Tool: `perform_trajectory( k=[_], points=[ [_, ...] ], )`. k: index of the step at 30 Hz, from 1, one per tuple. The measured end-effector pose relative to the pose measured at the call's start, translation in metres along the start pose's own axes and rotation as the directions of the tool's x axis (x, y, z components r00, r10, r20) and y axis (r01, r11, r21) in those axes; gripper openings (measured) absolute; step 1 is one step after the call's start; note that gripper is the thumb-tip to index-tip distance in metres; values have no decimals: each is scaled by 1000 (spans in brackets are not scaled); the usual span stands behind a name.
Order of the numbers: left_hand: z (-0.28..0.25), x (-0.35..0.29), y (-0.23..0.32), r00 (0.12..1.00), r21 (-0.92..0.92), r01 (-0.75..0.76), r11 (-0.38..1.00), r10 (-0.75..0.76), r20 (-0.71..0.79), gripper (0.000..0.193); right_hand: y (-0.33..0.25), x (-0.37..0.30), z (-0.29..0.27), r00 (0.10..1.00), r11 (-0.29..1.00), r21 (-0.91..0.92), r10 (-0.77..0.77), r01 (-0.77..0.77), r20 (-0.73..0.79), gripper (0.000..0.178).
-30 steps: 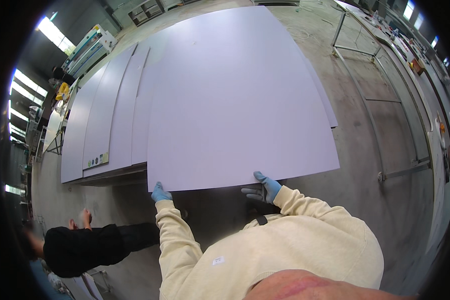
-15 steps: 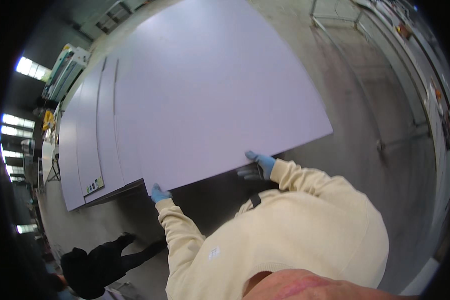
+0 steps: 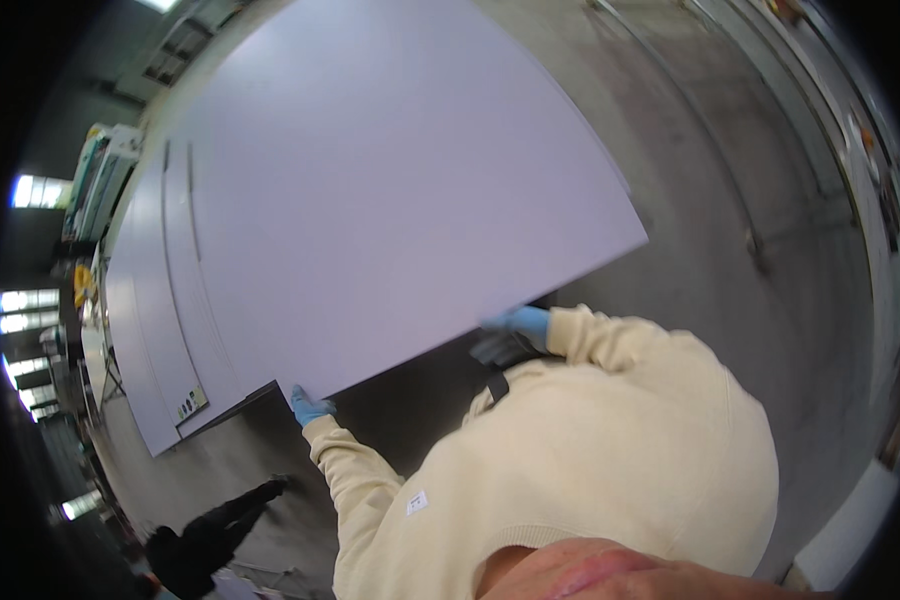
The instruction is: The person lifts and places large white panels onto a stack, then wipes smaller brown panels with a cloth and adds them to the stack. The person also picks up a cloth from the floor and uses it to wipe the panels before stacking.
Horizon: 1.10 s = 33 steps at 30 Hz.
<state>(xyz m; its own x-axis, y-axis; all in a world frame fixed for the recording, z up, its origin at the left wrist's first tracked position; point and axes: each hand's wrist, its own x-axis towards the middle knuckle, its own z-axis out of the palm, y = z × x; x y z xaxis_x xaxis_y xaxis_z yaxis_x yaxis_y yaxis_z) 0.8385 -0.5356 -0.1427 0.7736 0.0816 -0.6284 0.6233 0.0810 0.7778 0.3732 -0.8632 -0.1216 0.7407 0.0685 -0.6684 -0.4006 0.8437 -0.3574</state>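
Two blue-gloved hands work the near edge of one large pale panel (image 3: pixel 400 200), which fills the middle of your view and reaches up toward 12 o'clock. Take the panel's middle as the hub. Your left hand (image 3: pixel 311 406) is at 7 o'clock, at the near-left corner: its grip holds the panel, thumb on top, the other fingers largely hidden. Your right hand (image 3: pixel 518 333) is between 4 and 5 o'clock along the same edge. It is blurred, with fingers hanging beside and below the edge, so I cannot tell whether that grip closes on the panel or only touches it.

At 8 o'clock, other pale panels (image 3: pixel 145 340) show as narrow strips, and the large one appears to lie over them. A small label strip (image 3: pixel 192 403) sits at their near end. At 3 o'clock, the foot of a metal frame (image 3: pixel 753 243) stands on the floor (image 3: pixel 670 290), well apart from the panel's right corner. A person in dark clothing (image 3: pixel 185 560) is at 7 o'clock, well beyond your left hand.

The step in hand looks like handling the panel by its near edge. I judge the next move calls for a sure right-hand hold, matching the left, so the wide sheet stays level and doesn't swing about the held corner.
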Motion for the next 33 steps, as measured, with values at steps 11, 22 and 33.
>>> perform_trajectory(
  k=[11,22,33],
  points=[
    [-6,20,-6,995,-153,49,987,-62,-83,45,-8,-134,-184,622,744,281,-223,606,-751,58],
    [4,-10,-5,999,-84,7,996,-12,-53,51,-54,-135,-194,404,762,-185,-513,621,-758,41],
    [13,-13,-8,992,-8,-105,994,104,-77,50,-51,-131,-213,332,783,-372,-569,498,-752,28]
  ],
)
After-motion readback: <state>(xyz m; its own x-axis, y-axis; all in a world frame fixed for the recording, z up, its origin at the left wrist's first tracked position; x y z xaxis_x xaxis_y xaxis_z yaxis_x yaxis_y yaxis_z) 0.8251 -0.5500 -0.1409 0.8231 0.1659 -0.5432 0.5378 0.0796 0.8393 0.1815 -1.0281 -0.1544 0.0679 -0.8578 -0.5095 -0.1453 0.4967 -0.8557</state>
